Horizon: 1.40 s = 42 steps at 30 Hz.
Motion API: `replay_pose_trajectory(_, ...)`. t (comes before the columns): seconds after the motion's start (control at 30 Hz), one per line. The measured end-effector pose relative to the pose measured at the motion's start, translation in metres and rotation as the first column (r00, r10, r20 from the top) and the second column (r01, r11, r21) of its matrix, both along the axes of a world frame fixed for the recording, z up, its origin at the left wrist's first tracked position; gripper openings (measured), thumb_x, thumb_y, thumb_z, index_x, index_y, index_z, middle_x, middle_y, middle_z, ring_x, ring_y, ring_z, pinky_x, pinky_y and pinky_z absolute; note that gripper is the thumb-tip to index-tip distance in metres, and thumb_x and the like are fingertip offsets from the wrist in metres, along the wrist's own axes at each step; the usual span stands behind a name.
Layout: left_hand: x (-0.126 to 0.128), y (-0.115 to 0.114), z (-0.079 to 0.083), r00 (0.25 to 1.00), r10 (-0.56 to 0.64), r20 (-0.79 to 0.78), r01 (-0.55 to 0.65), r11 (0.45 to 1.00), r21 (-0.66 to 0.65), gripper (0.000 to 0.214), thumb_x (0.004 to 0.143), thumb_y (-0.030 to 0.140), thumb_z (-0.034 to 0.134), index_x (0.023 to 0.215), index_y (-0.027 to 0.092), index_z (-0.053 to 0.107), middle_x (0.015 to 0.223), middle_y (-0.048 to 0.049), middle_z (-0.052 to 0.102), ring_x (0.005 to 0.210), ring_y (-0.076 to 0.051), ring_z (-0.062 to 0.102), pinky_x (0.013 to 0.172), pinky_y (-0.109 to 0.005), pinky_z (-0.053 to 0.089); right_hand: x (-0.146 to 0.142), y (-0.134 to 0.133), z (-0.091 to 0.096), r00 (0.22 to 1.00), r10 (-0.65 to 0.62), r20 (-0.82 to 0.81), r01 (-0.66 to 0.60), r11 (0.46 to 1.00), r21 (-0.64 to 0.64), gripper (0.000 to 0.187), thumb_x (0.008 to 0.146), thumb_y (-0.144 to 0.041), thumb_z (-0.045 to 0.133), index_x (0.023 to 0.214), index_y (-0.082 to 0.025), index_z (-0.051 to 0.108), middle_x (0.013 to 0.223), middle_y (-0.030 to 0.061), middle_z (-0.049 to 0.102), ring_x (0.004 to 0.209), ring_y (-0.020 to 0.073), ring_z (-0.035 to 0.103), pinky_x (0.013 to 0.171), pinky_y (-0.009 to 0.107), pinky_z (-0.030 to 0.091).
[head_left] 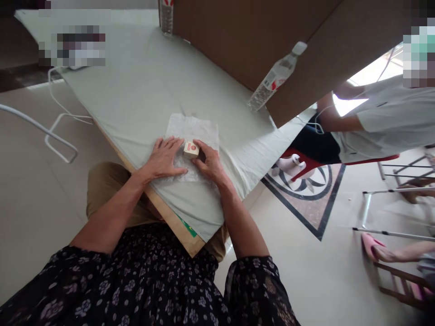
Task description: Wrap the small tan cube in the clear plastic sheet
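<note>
A small cream-coloured cardboard box point(191, 148) with red printing sits on a sheet of clear bubble wrap point(192, 127) near the table's front corner. My right hand point(210, 162) grips the box's right end between thumb and fingers. On the other side, my left hand point(165, 158) lies palm down on the wrap, fingers stretched out and thumb apart, close to the box without holding it. Part of the wrap is hidden under both hands.
A pale cloth covers the table point(136, 77). A clear plastic bottle point(277, 77) stands by a large brown cardboard panel point(238, 40); another bottle point(166, 18) is farther back. A person in a white shirt point(390, 117) sits at right. White cables point(68, 111) hang at left.
</note>
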<state>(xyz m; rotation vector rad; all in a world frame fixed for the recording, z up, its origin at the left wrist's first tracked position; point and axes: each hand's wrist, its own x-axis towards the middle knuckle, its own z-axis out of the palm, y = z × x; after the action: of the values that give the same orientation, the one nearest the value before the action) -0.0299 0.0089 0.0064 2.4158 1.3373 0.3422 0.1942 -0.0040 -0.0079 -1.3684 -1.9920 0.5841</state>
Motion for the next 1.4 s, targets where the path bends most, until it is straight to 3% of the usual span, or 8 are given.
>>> replay_pose_trajectory(0.2,-0.002,0.002,-0.001,1.0,-0.019,-0.006,0.019,1.0,-0.024,0.105,0.08,0.057,0.074,0.167,0.017,0.029,0.172,-0.0189,0.037,0.162,-0.04,0.027,0.133,-0.058,0.011,0.011,0.001,0.006,0.998,0.064,0.021,-0.062,0.996,-0.056,0.067,0.08,-0.017,0.064,0.147,-0.025,0.058,0.149,0.0062,0.067,0.135,0.0244,0.065,0.118,0.044,0.05)
replay_pose_trajectory(0.4,-0.003,0.002,-0.001,1.0,-0.031,0.005,0.031,0.999,-0.011,0.104,0.08,0.057,0.074,0.167,0.022,0.029,0.172,-0.016,0.038,0.162,-0.039,0.029,0.133,-0.058,0.011,0.009,0.0,0.002,1.0,-0.002,0.024,0.003,1.0,-0.012,0.067,0.081,-0.017,0.062,0.147,-0.027,0.058,0.149,0.0047,0.067,0.135,0.0245,0.065,0.117,0.045,0.051)
replay_pose_trajectory(0.7,-0.004,0.005,0.0,0.998,-0.038,-0.046,0.038,0.999,-0.02,0.102,0.082,0.056,0.073,0.166,0.017,0.031,0.172,-0.0185,0.037,0.162,-0.04,0.027,0.133,-0.059,0.01,0.008,-0.001,0.004,0.997,0.037,0.064,-0.037,0.999,-0.014,0.069,0.083,-0.018,0.063,0.151,-0.024,0.054,0.153,0.0081,0.064,0.14,0.0257,0.061,0.122,0.047,0.046)
replay_pose_trajectory(0.87,-0.014,0.001,-0.001,0.994,-0.021,0.105,0.019,0.999,0.027,0.09,0.086,0.054,0.068,0.163,0.021,0.037,0.169,-0.0161,0.043,0.16,-0.038,0.032,0.132,-0.057,0.021,0.015,-0.047,0.018,0.996,-0.034,0.085,0.023,0.991,0.133,0.057,0.092,-0.026,0.065,0.148,-0.027,0.057,0.149,0.0097,0.065,0.141,0.0278,0.058,0.12,0.05,0.047)
replay_pose_trajectory(1.07,-0.028,-0.029,0.003,0.984,-0.052,0.17,0.037,0.995,0.088,0.075,0.085,0.055,0.071,0.15,0.022,0.055,0.164,-0.0145,0.048,0.158,-0.038,0.035,0.131,-0.057,0.027,0.014,-0.105,0.014,0.936,0.007,0.352,-0.071,0.983,0.169,0.025,0.096,-0.033,0.069,0.12,-0.026,0.074,0.139,0.0118,0.071,0.13,0.0318,0.063,0.108,0.051,0.049)
replay_pose_trajectory(1.13,-0.027,-0.039,0.006,0.985,-0.087,0.147,0.072,0.992,0.108,0.074,0.082,0.055,0.076,0.147,0.022,0.059,0.165,-0.0155,0.047,0.159,-0.039,0.034,0.132,-0.057,0.024,0.008,-0.104,0.008,0.924,-0.071,0.376,-0.021,0.972,0.235,0.017,0.101,-0.027,0.061,0.109,-0.024,0.075,0.132,0.0112,0.075,0.124,0.0289,0.066,0.105,0.048,0.049)
replay_pose_trajectory(1.23,-0.023,-0.047,0.013,0.987,-0.127,0.099,0.116,0.988,0.106,0.073,0.079,0.053,0.081,0.143,0.023,0.062,0.168,-0.0156,0.043,0.161,-0.041,0.03,0.133,-0.059,0.021,0.0,-0.091,0.005,0.933,-0.135,0.333,0.036,0.957,0.288,0.025,0.105,-0.023,0.05,0.096,-0.025,0.073,0.119,0.0082,0.079,0.112,0.0246,0.07,0.102,0.045,0.048)
replay_pose_trajectory(1.4,-0.006,-0.043,0.02,0.992,-0.078,0.102,0.067,0.991,0.112,0.047,0.086,0.039,0.074,0.13,0.022,0.07,0.167,-0.0151,0.045,0.159,-0.038,0.035,0.131,-0.06,0.025,-0.004,-0.071,0.018,0.965,-0.205,0.165,0.161,0.955,0.248,0.026,0.108,-0.03,0.044,0.098,-0.025,0.068,0.116,0.0077,0.079,0.107,0.0236,0.072,0.1,0.043,0.048)
